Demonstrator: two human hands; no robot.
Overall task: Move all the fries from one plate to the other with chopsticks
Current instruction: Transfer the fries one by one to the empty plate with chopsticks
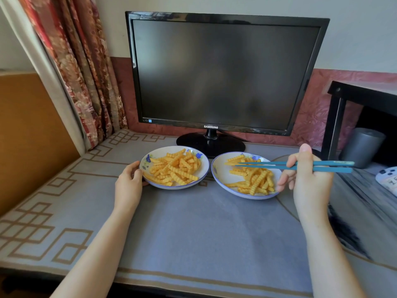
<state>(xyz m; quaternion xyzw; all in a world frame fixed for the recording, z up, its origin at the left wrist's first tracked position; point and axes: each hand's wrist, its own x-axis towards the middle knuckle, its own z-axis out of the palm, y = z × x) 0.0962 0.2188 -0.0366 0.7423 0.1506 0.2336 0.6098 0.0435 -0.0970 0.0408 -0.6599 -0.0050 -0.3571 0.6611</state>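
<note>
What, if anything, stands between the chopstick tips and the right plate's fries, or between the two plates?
Nothing visible. The chopsticks in the right hand point over the fries on the right plate; the left plate sits beside it.

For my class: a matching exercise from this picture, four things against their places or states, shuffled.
Things
1. left hand
2. chopsticks
3. monitor
4. grey container

Places or states
A. stands behind both plates, screen dark
B. at far right, beside the black table leg
C. grips the left plate at its rim
D. pinched in the right hand, tips over the right plate

Pairs: 1-C, 2-D, 3-A, 4-B
</note>
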